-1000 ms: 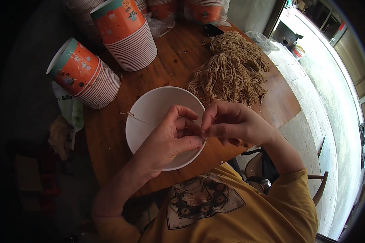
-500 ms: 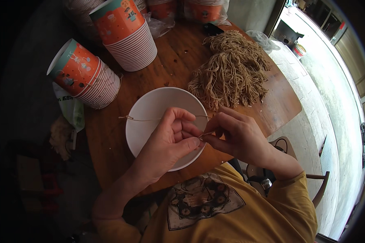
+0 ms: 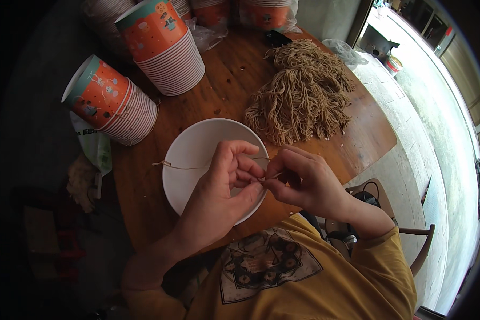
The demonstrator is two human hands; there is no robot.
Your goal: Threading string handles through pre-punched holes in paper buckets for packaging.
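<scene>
A thin tan string (image 3: 184,168) runs over the white round bucket (image 3: 189,140), its knotted end lying past the bucket's left rim. My left hand (image 3: 226,181) is above the bucket, thumb and fingertips pinching the string. Close against it, my right hand (image 3: 306,181) pinches the same string between thumb and forefinger at the bucket's right rim. A small loop of string rises behind the fingers; the exact spot where they grip is partly hidden. Beyond my right hand lies a heap of tan strings (image 3: 306,90) on the table.
Two stacks of orange patterned paper buckets, one upright-leaning (image 3: 168,50) and one tilted (image 3: 112,101), stand at the table's left. More wrapped stacks (image 3: 266,13) line the back. A clear plastic bag (image 3: 344,52) lies behind the string heap. A wooden chair (image 3: 424,245) is at right.
My right fingertips have shifted slightly, still pinching the string against my left hand. The string's knotted end and the white bucket sit a little further left and lower in view.
</scene>
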